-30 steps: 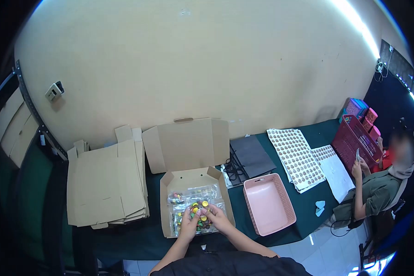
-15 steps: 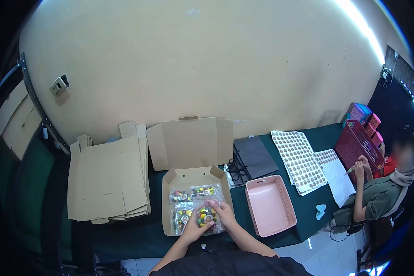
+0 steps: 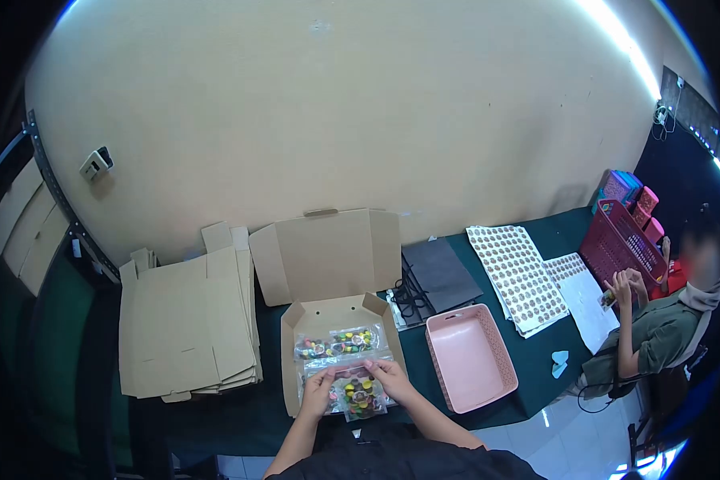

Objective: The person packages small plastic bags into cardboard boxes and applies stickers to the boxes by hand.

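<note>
Both of my hands hold a clear packet of colourful candies (image 3: pixel 362 398) by its top edge, over the front of an open cardboard box (image 3: pixel 290 386). My left hand (image 3: pixel 318 391) pinches the packet's left corner and my right hand (image 3: pixel 392 379) its right corner. Inside the box, two more candy packets lie side by side at the back, the left one (image 3: pixel 314 347) and the right one (image 3: pixel 355 340). What lies below the held packet is partly hidden. The box lid (image 3: pixel 325 254) stands raised against the wall.
Flattened cardboard boxes (image 3: pixel 186 324) are stacked at left. Right of the box are black paper bags (image 3: pixel 442 274), a pink basket (image 3: pixel 472 360), sticker sheets (image 3: pixel 520 276) and a maroon basket (image 3: pixel 620 240). A co-worker (image 3: pixel 656 336) handles a small packet at the far right.
The held packet has turned from between my palms to hanging from its top edge, with my hands now at its two corners. The view has shifted slightly.
</note>
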`<state>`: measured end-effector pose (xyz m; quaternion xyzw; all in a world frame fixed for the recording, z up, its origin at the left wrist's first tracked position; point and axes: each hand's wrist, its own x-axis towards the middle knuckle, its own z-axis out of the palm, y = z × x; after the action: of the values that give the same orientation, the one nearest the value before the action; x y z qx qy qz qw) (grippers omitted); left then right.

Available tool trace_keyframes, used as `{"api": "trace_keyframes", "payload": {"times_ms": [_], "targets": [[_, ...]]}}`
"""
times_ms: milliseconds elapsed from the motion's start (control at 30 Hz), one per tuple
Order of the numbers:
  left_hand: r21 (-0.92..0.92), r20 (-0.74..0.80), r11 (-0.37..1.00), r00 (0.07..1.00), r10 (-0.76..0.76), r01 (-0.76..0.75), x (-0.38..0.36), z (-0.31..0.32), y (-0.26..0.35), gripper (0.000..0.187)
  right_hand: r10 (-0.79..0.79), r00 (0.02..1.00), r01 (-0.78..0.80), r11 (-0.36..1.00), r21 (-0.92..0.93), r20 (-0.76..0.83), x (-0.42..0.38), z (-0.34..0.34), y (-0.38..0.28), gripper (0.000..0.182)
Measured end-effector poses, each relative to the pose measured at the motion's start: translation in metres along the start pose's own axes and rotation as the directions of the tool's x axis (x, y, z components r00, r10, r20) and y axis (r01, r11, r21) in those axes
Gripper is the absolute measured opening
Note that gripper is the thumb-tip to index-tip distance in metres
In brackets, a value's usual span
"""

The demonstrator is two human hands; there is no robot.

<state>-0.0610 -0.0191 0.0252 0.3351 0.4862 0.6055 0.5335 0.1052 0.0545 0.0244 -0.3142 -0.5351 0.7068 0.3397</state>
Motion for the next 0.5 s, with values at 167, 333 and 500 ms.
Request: {"api": "trace_keyframes", "payload": {"times_ms": [167, 333, 500], "targets": [[0.172, -0.003, 0.96, 0.975, 0.223, -0.219, 0.003, -0.005, 0.001, 0.035, -0.169, 0.98, 0.149, 0.974, -0.168, -0.109, 0.001, 0.003, -0.017, 0.033], [0.142, 0.04, 0.944, 0.955, 0.294, -0.297, -0.004, 0.024, -0.008, 0.048, -0.381, 0.924, 0.361, 0.85, -0.383, 0.024, -0.008, 0.03, -0.02, 0.031], [0.025, -0.042, 0.991, 0.99, 0.134, -0.133, -0.008, 0.024, -0.004, 0.039, -0.421, 0.896, 0.3, 0.81, -0.504, -0.143, -0.001, 0.032, -0.01, 0.035]]}}
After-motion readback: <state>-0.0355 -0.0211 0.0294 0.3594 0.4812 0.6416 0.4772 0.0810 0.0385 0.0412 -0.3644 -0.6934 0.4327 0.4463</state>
